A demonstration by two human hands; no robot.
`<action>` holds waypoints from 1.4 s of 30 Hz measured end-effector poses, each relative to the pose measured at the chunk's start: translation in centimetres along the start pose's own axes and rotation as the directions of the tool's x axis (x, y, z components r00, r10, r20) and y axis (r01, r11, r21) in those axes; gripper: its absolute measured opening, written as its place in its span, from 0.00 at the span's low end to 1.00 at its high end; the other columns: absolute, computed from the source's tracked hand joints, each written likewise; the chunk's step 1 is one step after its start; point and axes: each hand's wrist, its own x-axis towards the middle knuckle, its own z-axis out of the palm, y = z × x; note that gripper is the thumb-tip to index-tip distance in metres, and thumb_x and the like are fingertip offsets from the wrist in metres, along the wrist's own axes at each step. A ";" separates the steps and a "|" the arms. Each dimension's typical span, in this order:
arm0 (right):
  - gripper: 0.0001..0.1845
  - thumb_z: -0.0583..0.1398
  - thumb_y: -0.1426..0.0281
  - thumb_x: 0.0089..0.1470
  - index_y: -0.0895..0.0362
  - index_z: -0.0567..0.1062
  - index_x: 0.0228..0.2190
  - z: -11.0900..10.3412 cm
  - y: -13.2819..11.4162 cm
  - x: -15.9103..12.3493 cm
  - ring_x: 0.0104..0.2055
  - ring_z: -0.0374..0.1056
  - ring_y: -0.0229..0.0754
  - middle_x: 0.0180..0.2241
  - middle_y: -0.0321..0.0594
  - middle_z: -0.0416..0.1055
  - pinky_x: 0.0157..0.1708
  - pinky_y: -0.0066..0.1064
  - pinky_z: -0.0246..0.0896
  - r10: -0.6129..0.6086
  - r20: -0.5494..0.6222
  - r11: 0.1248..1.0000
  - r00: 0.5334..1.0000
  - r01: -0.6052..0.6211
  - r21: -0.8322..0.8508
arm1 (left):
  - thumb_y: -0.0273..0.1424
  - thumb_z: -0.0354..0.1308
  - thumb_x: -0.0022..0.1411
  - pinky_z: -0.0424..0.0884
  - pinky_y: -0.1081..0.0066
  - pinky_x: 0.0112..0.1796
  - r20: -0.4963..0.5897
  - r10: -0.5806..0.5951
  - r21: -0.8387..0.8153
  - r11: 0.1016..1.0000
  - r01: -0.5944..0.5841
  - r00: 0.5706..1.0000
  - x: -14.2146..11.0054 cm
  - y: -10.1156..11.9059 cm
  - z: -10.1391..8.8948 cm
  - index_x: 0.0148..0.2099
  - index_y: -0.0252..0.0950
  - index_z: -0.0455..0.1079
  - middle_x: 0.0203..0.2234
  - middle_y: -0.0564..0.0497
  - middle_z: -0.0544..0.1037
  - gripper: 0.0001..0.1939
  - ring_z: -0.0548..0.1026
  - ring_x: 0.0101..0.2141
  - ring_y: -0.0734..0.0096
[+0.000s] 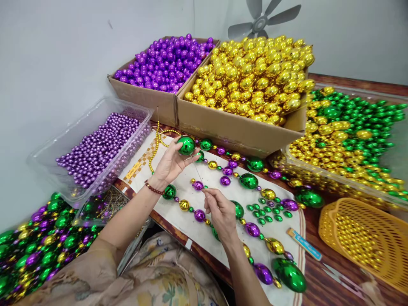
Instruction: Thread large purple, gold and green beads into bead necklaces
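My left hand (170, 165), raised over the white cloth (204, 227), grips a large shiny green bead (186, 145) between thumb and fingers. A thin needle-like wire (196, 168) runs from just under that bead down to my right hand (220, 210), whose fingertips pinch its lower end. Around both hands lies a long strand of green, gold and purple beads (248, 181), looped over the cloth. A small purple bead (198, 185) rests near my right fingertips. Loose small green beads (261, 221) sit grouped on the right part of the cloth.
Behind stand cardboard boxes of purple balls (172, 59) and gold beads (251, 80). Clear tubs hold small purple beads (98, 148) and gold and green beads (353, 140). At right are a yellow basket (389, 238), a blue-labelled cutter (304, 244) and scissors (344, 280).
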 end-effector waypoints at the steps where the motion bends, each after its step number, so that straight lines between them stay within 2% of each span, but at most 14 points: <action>1: 0.13 0.55 0.64 0.64 0.56 0.78 0.38 0.1 0.1 0.1 0.19 0.62 0.34 0.19 0.31 0.66 0.21 0.26 0.58 -0.006 -0.006 1.000 1.000 0.006 0.001 | 0.34 0.60 0.63 0.73 0.54 0.55 0.021 0.022 0.020 1.000 -0.022 1.000 -0.2 0.0 0.1 0.53 0.40 0.67 0.45 0.49 0.78 0.17 0.80 0.47 0.62; 7: 0.13 0.54 0.63 0.65 0.56 0.75 0.38 1.1 -0.2 1.6 0.19 0.63 0.33 0.20 0.31 0.67 0.22 0.26 0.60 0.003 -0.023 0.999 1.000 -0.002 0.046 | 0.33 0.61 0.60 0.72 0.51 0.55 0.151 0.059 0.109 0.991 -0.076 0.987 -1.7 -0.7 0.7 0.57 0.44 0.64 0.51 0.48 0.74 0.23 0.77 0.51 0.58; 12: 0.13 0.54 0.61 0.65 0.55 0.74 0.37 1.3 -1.5 2.8 0.18 0.62 0.34 0.20 0.30 0.66 0.21 0.26 0.59 0.020 -0.022 0.996 1.000 -0.018 0.083 | 0.36 0.61 0.59 0.73 0.52 0.54 0.184 0.019 0.243 0.968 -0.064 0.983 -2.6 -2.1 0.6 0.58 0.46 0.62 0.57 0.47 0.70 0.25 0.75 0.53 0.58; 16: 0.13 0.55 0.63 0.62 0.56 0.75 0.43 0.0 -1.5 2.8 0.23 0.69 0.36 0.24 0.34 0.72 0.25 0.27 0.65 0.015 0.062 0.995 0.998 -0.021 0.094 | 0.38 0.58 0.62 0.73 0.56 0.54 0.164 0.055 0.261 0.960 -0.097 0.985 -2.7 -3.6 1.0 0.61 0.45 0.59 0.59 0.46 0.69 0.26 0.74 0.54 0.60; 18: 0.14 0.58 0.63 0.60 0.56 0.75 0.45 -0.8 -1.2 2.8 0.25 0.72 0.38 0.27 0.37 0.75 0.26 0.28 0.66 0.059 0.056 0.991 0.997 -0.065 0.117 | 0.37 0.57 0.63 0.73 0.58 0.54 0.173 0.072 0.271 0.955 -0.118 0.982 -2.5 -4.6 1.3 0.62 0.43 0.59 0.58 0.44 0.69 0.27 0.74 0.53 0.61; 21: 0.11 0.62 0.61 0.55 0.56 0.75 0.35 -2.0 -1.0 3.0 0.23 0.73 0.39 0.27 0.39 0.78 0.24 0.28 0.66 0.176 -0.035 0.966 0.984 -0.166 0.201 | 0.37 0.62 0.62 0.71 0.59 0.54 0.252 0.039 0.367 0.921 -0.133 0.967 -2.3 -6.0 1.6 0.64 0.40 0.59 0.58 0.42 0.70 0.31 0.74 0.52 0.60; 24: 0.12 0.66 0.61 0.50 0.56 0.73 0.29 -2.6 -0.9 3.5 0.20 0.71 0.37 0.24 0.38 0.77 0.21 0.26 0.63 0.250 -0.105 0.926 0.962 -0.206 0.317 | 0.40 0.64 0.61 0.70 0.60 0.54 0.307 0.010 0.478 0.863 -0.163 0.952 -1.6 -6.0 0.5 0.65 0.40 0.60 0.59 0.40 0.69 0.32 0.73 0.53 0.59; 27: 0.12 0.68 0.62 0.46 0.57 0.75 0.27 -2.9 -0.8 3.6 0.21 0.71 0.36 0.24 0.38 0.78 0.20 0.24 0.62 0.294 -0.155 0.881 0.943 -0.205 0.426 | 0.40 0.60 0.65 0.72 0.63 0.51 0.194 0.118 0.564 0.799 -0.209 0.974 0.5 -4.2 -2.3 0.61 0.39 0.65 0.55 0.41 0.73 0.25 0.76 0.49 0.64; 30: 0.11 0.69 0.64 0.44 0.57 0.75 0.24 -3.2 -0.2 3.1 0.21 0.71 0.36 0.24 0.38 0.77 0.18 0.23 0.60 0.320 -0.184 0.857 0.929 -0.201 0.474 | 0.35 0.58 0.64 0.73 0.69 0.43 0.088 0.252 0.741 0.631 -0.232 0.964 3.1 -2.0 -5.3 0.53 0.35 0.70 0.44 0.45 0.78 0.16 0.77 0.40 0.69; 33: 0.09 0.69 0.65 0.44 0.57 0.77 0.24 -3.3 0.4 2.2 0.20 0.68 0.35 0.23 0.38 0.76 0.18 0.24 0.58 0.335 -0.201 0.853 0.921 -0.205 0.480 | 0.29 0.57 0.63 0.70 0.70 0.37 0.129 0.286 0.915 0.334 -0.225 0.950 4.6 -0.9 -6.7 0.43 0.33 0.75 0.33 0.48 0.79 0.08 0.75 0.33 0.69; 35: 0.08 0.68 0.65 0.45 0.57 0.77 0.25 -3.4 0.6 1.5 0.20 0.67 0.35 0.21 0.37 0.75 0.18 0.24 0.58 0.348 -0.212 0.851 0.913 -0.212 0.481 | 0.28 0.55 0.63 0.68 0.69 0.36 0.185 0.252 0.963 0.148 -0.226 0.950 4.9 -1.1 -6.5 0.39 0.34 0.76 0.29 0.49 0.79 0.08 0.74 0.30 0.69; 37: 0.08 0.68 0.65 0.46 0.57 0.77 0.25 -3.4 0.8 0.9 0.19 0.65 0.34 0.20 0.36 0.74 0.19 0.24 0.58 0.357 -0.221 0.845 0.908 -0.212 0.492 | 0.27 0.54 0.64 0.68 0.68 0.37 0.224 0.226 0.973 0.006 -0.232 0.948 5.1 -1.8 -5.8 0.40 0.35 0.77 0.29 0.49 0.80 0.10 0.75 0.30 0.67; 40: 0.08 0.68 0.65 0.45 0.57 0.77 0.24 -3.5 1.0 0.6 0.19 0.64 0.34 0.19 0.36 0.73 0.19 0.25 0.57 0.349 -0.239 0.841 0.906 -0.189 0.508 | 0.26 0.53 0.65 0.68 0.66 0.40 0.266 0.223 0.960 -0.149 -0.236 0.938 6.2 -2.6 -4.6 0.41 0.35 0.77 0.35 0.46 0.81 0.10 0.76 0.35 0.63; 42: 0.09 0.68 0.65 0.45 0.57 0.77 0.24 -3.6 1.0 0.6 0.20 0.65 0.35 0.19 0.36 0.73 0.19 0.25 0.58 0.341 -0.250 0.848 0.906 -0.181 0.498 | 0.25 0.53 0.65 0.68 0.64 0.43 0.299 0.237 0.944 -0.216 -0.250 0.924 7.4 -2.6 -4.1 0.42 0.35 0.77 0.39 0.43 0.81 0.11 0.76 0.40 0.61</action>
